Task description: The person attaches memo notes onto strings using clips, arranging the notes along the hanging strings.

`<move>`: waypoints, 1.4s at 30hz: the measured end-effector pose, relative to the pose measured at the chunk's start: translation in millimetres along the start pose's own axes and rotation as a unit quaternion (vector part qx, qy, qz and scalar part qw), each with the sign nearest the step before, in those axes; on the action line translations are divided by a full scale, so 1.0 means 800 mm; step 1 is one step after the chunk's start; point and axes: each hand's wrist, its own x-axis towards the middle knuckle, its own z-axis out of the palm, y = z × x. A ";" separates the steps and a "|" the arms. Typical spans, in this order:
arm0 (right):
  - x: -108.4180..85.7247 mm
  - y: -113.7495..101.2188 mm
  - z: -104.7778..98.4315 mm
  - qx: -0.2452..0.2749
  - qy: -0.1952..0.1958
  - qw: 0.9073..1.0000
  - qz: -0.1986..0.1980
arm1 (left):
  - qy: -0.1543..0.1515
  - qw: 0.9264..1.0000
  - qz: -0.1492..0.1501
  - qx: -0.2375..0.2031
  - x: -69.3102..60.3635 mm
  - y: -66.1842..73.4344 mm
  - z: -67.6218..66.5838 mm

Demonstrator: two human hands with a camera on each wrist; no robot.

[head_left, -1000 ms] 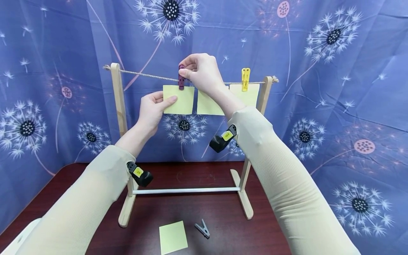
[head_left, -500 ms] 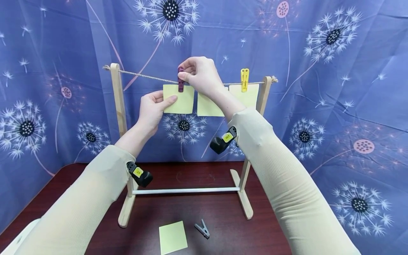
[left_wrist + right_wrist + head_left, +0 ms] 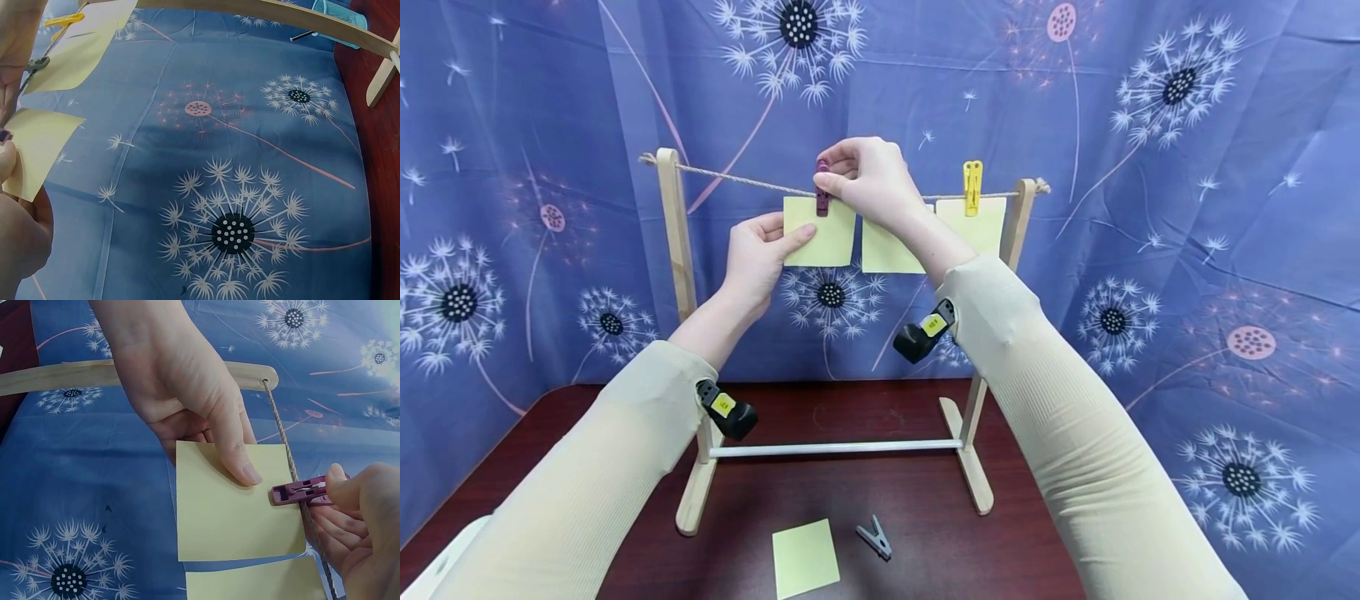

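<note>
My left hand (image 3: 755, 260) pinches a pale yellow paper square (image 3: 831, 248) by its left side, thumb in front. With thumb and fingers, my right hand (image 3: 878, 179) pinches the upper end of a purple clothespin (image 3: 822, 202). In the right wrist view, the lower end of that clothespin lies over the rope (image 3: 280, 422) and the paper's top edge. A second paper square (image 3: 887, 250) hangs to the right, with a grey clothespin (image 3: 39, 64) at its top in the left wrist view. Farther right, a yellow clothespin (image 3: 973, 185) holds a third square (image 3: 981, 233).
The rope runs between two wooden posts (image 3: 676, 242) joined by a white rod (image 3: 835, 448). On the dark red table lie another paper square (image 3: 806, 558) and a loose grey clothespin (image 3: 876, 538). A patterned blue curtain (image 3: 1037, 108) stands behind; a turquoise mesh basket (image 3: 342, 25) shows in the left wrist view.
My right hand has come down a little with the purple clothespin, which now overlaps more of the paper. The left hand has stayed nearly still on the paper square.
</note>
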 end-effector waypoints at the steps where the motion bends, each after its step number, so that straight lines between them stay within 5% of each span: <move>1: 0.000 0.000 0.000 -0.003 0.000 1.000 -0.001 | 0.000 1.000 0.000 0.001 0.000 0.000 0.000; 15: -0.006 -0.006 0.003 -0.049 0.050 0.997 -0.010 | 0.012 1.000 -0.007 0.023 -0.006 -0.012 -0.011; 21: -0.008 -0.008 0.003 -0.059 0.041 0.997 -0.012 | 0.013 0.999 -0.017 0.024 -0.012 -0.018 -0.016; 31: -0.012 -0.009 0.004 -0.043 0.043 0.998 -0.013 | -0.016 1.000 -0.007 0.007 -0.020 -0.028 -0.021; 42: -0.028 -0.001 0.010 -0.002 0.128 0.986 -0.104 | -0.013 1.000 -0.005 0.002 -0.029 -0.037 -0.026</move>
